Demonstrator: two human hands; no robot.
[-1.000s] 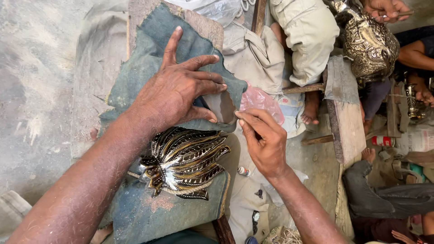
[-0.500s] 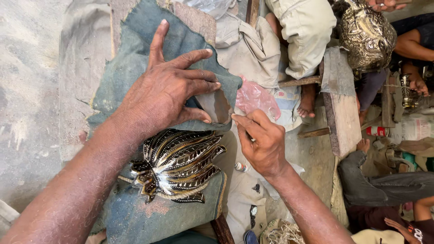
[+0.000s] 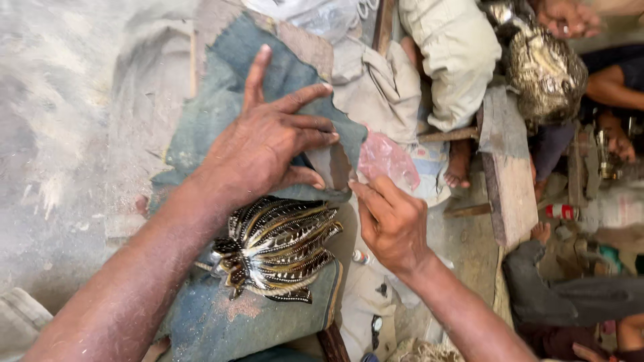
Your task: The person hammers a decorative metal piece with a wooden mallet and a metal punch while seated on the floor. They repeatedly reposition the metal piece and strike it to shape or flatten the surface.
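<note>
Left hand [image 3: 268, 151]: spread flat, fingers wide, pressing blue cloth [image 3: 228, 114] against the bench; holds nothing.
Right hand [image 3: 392, 224]: fingers narrowed, pinching the cloth's torn edge beside a pink bag [image 3: 386, 161].
Metal piece [image 3: 278, 248]: ribbed, dark and gold, lying uncovered on the cloth just below the left wrist.
Progress: cloth partly smoothed; piece not yet wrapped or covered.

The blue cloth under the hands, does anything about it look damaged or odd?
Yes. The blue cloth is worn: its right edge beside the left hand is ragged and torn, and a faded rusty patch shows near the bottom. The ribbed metal piece on it looks whole. The right hand pinches the cloth's torn edge.
</note>
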